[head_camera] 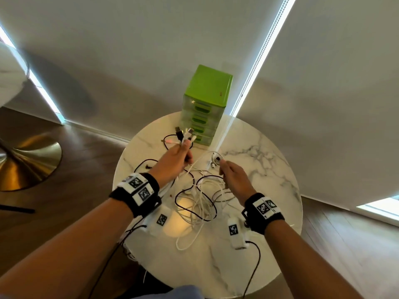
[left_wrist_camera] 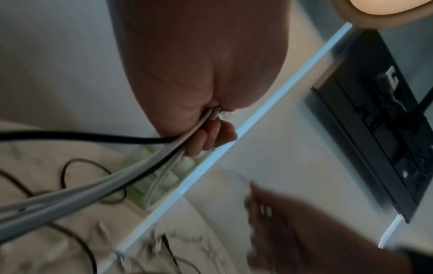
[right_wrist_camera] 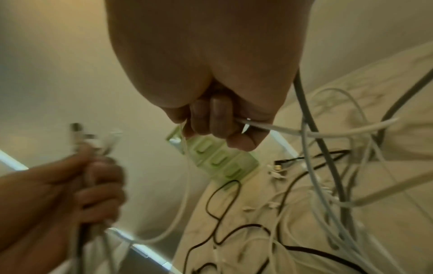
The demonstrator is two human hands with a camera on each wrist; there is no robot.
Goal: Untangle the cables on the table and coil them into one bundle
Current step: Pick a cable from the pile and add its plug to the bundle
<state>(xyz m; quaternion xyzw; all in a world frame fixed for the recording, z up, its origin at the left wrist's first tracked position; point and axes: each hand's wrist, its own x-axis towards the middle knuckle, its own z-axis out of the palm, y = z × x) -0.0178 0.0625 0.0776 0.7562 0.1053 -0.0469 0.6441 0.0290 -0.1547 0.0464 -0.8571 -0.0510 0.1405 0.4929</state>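
Observation:
A tangle of white and black cables (head_camera: pixel 200 197) lies on the round marble table (head_camera: pixel 269 169). My left hand (head_camera: pixel 179 156) is raised above the table and grips a bunch of cable ends, their plugs (head_camera: pixel 185 133) sticking up past the fingers. In the left wrist view white and black cables (left_wrist_camera: pixel 145 166) run out from under the curled fingers (left_wrist_camera: pixel 211 137). My right hand (head_camera: pixel 228 171) is to the right, lower, and pinches a white cable (right_wrist_camera: pixel 269 128) near its plug end (head_camera: pixel 217 158). The left hand (right_wrist_camera: pixel 93 185) also shows in the right wrist view.
A green drawer unit (head_camera: pixel 205 104) stands at the table's far edge, just behind my left hand. A brass table base (head_camera: pixel 28 160) is on the floor at the left. Window blinds hang behind the table.

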